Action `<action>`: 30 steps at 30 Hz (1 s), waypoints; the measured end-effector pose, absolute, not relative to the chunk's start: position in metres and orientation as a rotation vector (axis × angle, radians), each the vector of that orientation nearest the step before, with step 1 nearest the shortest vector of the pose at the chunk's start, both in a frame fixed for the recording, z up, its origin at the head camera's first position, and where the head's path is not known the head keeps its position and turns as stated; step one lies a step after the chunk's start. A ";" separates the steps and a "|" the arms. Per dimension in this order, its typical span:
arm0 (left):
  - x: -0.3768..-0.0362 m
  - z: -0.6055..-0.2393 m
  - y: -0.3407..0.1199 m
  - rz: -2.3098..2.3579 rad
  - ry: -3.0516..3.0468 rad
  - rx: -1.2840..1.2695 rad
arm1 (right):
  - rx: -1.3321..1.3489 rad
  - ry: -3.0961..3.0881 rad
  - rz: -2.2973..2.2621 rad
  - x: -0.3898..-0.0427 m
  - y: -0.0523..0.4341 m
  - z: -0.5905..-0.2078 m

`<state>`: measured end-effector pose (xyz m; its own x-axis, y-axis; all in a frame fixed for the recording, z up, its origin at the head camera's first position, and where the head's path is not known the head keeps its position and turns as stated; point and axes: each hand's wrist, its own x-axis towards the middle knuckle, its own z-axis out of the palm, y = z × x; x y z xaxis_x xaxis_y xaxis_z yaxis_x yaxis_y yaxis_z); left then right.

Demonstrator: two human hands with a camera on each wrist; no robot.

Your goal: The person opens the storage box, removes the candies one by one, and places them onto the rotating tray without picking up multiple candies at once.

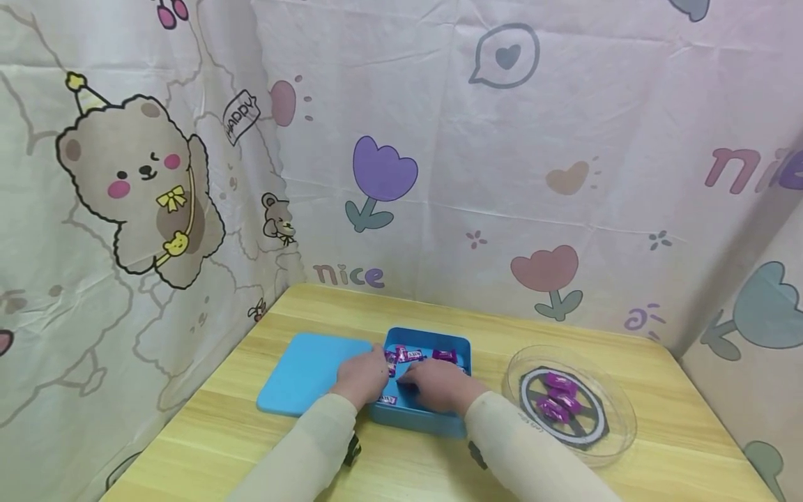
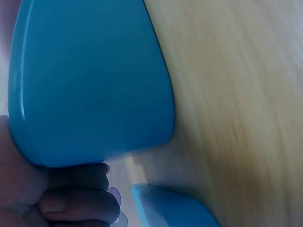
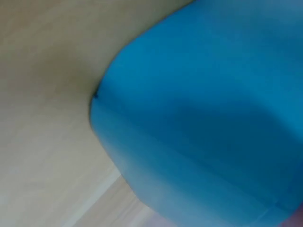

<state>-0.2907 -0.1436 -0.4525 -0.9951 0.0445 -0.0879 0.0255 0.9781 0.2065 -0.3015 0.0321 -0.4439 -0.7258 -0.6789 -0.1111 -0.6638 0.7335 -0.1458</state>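
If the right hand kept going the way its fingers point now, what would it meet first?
Probably the purple candies lying in the blue box: the right hand is already inside it, fingers pointing up and left toward them. Depth is unclear, and it may already touch one.

left hand (image 1: 362,377): palm down, fingers curled | right hand (image 1: 439,385): palm down, close beside | both forearms extended forward
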 end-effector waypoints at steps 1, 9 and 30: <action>-0.291 -0.452 -0.143 0.329 3.028 0.041 | -1.080 2.780 -0.139 -0.302 0.033 -0.443; -0.292 -0.452 -0.142 0.369 3.015 0.023 | -1.104 2.814 -0.122 -0.302 0.044 -0.440; -0.290 -0.450 -0.143 0.419 3.004 0.036 | -1.107 2.849 -0.174 -0.303 0.061 -0.444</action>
